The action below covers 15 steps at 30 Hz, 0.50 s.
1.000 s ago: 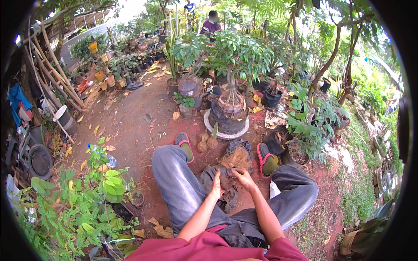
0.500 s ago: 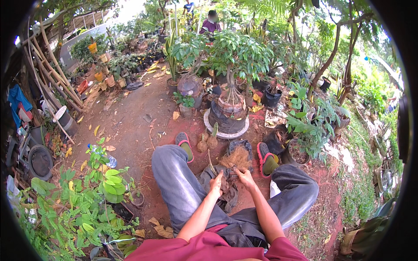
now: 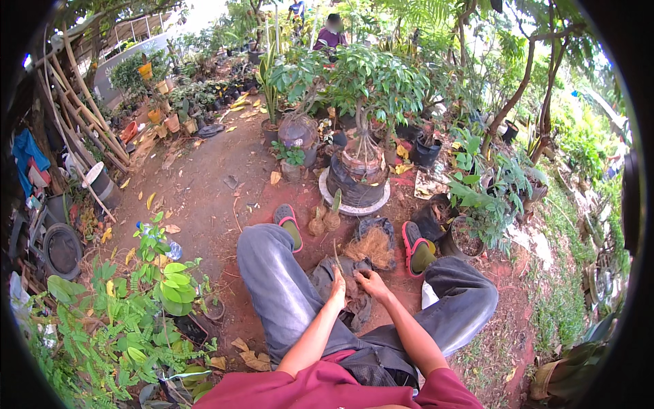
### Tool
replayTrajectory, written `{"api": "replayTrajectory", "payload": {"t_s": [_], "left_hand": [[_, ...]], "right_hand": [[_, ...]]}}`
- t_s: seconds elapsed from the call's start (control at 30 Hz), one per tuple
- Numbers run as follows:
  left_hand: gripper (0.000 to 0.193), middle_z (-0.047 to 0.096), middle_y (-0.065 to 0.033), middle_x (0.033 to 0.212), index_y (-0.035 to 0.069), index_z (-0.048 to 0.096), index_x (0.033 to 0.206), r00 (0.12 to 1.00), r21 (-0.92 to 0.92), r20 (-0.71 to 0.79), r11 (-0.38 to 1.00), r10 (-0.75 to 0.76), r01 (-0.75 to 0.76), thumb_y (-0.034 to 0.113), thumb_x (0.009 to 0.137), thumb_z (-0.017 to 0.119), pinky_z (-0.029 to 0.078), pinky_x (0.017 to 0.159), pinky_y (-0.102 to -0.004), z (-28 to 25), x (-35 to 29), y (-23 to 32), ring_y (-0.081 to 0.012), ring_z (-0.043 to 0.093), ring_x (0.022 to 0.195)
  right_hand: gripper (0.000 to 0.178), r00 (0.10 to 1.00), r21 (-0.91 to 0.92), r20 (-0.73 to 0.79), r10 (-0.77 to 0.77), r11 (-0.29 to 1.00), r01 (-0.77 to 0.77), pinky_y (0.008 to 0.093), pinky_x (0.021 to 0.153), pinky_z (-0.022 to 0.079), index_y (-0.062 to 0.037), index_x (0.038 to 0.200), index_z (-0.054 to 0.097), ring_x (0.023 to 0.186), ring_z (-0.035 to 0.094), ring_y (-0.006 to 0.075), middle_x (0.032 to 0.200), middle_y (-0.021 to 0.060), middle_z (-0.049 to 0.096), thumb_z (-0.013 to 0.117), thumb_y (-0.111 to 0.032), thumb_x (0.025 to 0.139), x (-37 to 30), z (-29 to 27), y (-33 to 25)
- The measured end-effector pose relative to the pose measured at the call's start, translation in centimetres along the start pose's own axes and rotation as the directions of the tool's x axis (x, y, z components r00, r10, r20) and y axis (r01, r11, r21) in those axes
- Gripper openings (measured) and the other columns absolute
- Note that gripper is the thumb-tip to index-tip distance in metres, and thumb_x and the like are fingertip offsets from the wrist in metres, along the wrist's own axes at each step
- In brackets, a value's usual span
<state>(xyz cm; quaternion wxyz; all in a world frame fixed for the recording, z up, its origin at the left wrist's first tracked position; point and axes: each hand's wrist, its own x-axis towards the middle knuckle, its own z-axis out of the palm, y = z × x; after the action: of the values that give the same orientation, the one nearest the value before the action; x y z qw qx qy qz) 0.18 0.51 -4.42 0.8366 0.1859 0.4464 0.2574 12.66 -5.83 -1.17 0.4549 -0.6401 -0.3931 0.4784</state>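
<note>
between knees (image 3: 260,240), left grip (image 3: 337,289) closed on stick (image 3: 336,252)

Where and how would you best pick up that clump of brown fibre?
Probably by its broad middle, from above: the top of the fibre clump is uncovered, with dark plastic showing along its far side. Its loose, wispy strands suggest a wide handful would hold better than an edge pinch. The right hand is on its near side.
</note>
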Motion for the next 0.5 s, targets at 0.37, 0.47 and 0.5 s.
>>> {"api": "replayTrajectory", "payload": {"t_s": [0.37, 0.47, 0.5], "left_hand": [[0.087, 0.064, -0.0139, 0.100, -0.001, 0.050, 0.122, 0.982, -0.202, -0.183, 0.979, -0.053, 0.016, 0.076, 0.085, 0.035, 0.055, 0.082, -0.0494, -1.2, 1.6, -0.3, -0.0275, 0.066, 0.087], [0.075, 0.065, -0.0137, 0.098, 0.000, 0.054, 0.115, 0.994, -0.128, -0.104, 0.992, -0.014, 0.000, 0.068, 0.091, 0.034, 0.056, 0.080, -0.0497, -0.7, 0.7, -0.3, -0.0267, 0.066, 0.090], [0.071, 0.065, -0.0135, 0.098, 0.001, 0.055, 0.113, 1.000, -0.119, -0.005, 0.993, 0.017, -0.018, 0.065, 0.093, 0.034, 0.056, 0.080, -0.0493, -0.4, 0.1, -0.2, -0.0265, 0.066, 0.091]], "right_hand": [[0.056, 0.969, -0.124, 0.239, -0.059, 0.988, 0.091, 0.0326, 0.093, 0.047, 0.0038, 0.130, 0.051, 0.107, 0.058, 0.0195, 0.123, 0.0144, 0.059, 0.067, -0.030, 0.088, -0.8, -1.5, -1.9], [0.066, 0.967, -0.081, 0.254, -0.015, 0.996, 0.037, 0.0350, 0.095, 0.046, 0.0032, 0.132, 0.050, 0.114, 0.057, 0.0246, 0.126, 0.0185, 0.058, 0.071, -0.037, 0.084, -1.0, -1.7, -2.2], [0.064, 0.967, -0.061, 0.248, -0.062, 0.995, 0.079, 0.0345, 0.092, 0.048, 0.0030, 0.132, 0.050, 0.112, 0.058, 0.0231, 0.125, 0.0169, 0.058, 0.070, -0.036, 0.085, -1.0, -1.8, -2.3]]}}
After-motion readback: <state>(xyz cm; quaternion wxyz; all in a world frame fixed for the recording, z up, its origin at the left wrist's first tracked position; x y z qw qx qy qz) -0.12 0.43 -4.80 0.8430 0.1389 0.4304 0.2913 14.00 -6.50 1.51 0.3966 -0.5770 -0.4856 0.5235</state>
